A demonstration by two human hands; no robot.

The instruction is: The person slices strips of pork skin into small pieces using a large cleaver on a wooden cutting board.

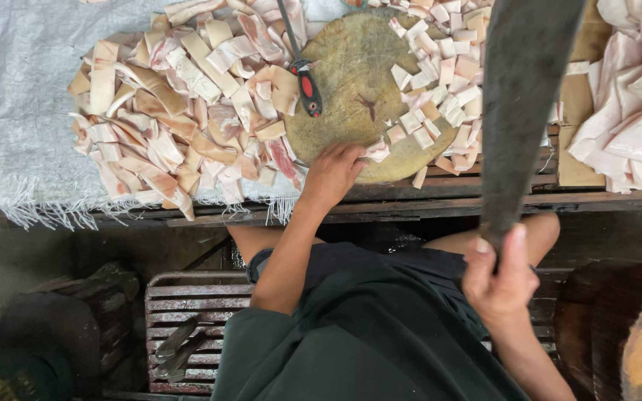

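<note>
Steel cleaver (523, 111), broad dark blade, raised over the counter's near edge, blade pointing away from the body and covering part of the round wooden chopping block (351, 96). Right hand (498, 278) is clenched around the cleaver's handle, low over the lap, thumb and fingers wrapped.

Left hand (332, 172) rests on the near rim of the chopping block, fingers curled onto a pale meat piece (377, 151) at the block's near edge; grasping or just pressing, cannot tell.

Block sits mid-counter, close to the near edge. Its right half carries a heap of small cut cubes (440, 82), pale pink and white. Centre of the block is bare, with dark marks.

Small knife with a red-and-black handle (307, 85) lies at the block's left rim, blade pointing to the far side.

Left of the block: big pile of fatty meat strips (180, 104), skin-side tan, spread on a white woven sheet (16, 96) with a frayed near edge.

Right end of the counter: larger uncut slabs (633, 104), pale pink, stacked.

Counter (425, 202) is dark wooden planks. Below it, left of the knees, a slatted crate (187, 312).
</note>
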